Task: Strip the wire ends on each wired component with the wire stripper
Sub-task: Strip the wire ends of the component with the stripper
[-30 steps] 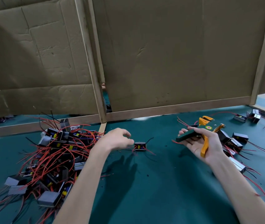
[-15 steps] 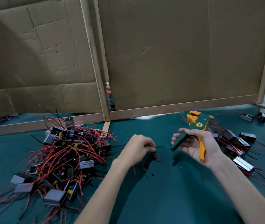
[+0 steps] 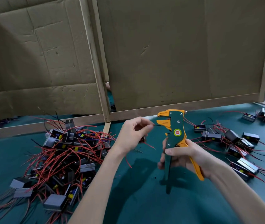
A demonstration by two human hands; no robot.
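In the head view, middle of the frame – left hand (image 3: pixel 133 135): raised over the counter (image 3: pixel 144 201), thumb and forefinger pinching a thin black wire (image 3: pixel 156 125), other fingers loosely curled.
Black wire: running level to the right from the fingertips, tip reaching the lower orange jaw of the wire stripper (image 3: pixel 176 131); inside the mouth or only touching it, cannot tell.
Dark component (image 3: pixel 142 139): mostly hidden behind the left hand, one corner showing at the palm's right edge, red leads trailing below; gripped or hanging from the wire, cannot tell.
Wire stripper: upright, just right of centre, green body with a round red-and-yellow badge, orange jaws pointing left and standing apart, the two handles spread downward.
Right hand (image 3: pixel 188 159): wrapped round the stripper's handles, fingers curled over the green handle, orange handle lying against the palm.
Pile of wired components (image 3: pixel 64 151): lower left of the frame, grey and black blocks tangled in red leads with a few black ones.
Smaller group of components (image 3: pixel 235 141): right of the stripper, spread on the counter, leads fanning rightward.
Far pair of components (image 3: pixel 257 116): upper right, well apart from the rest.
Counter: dark green surface with small dark specks below the stripper.
Cardboard panels (image 3: pixel 177 54): upper half of the frame, set in wooden frames (image 3: pixel 96 65), standing on the counter's far side.
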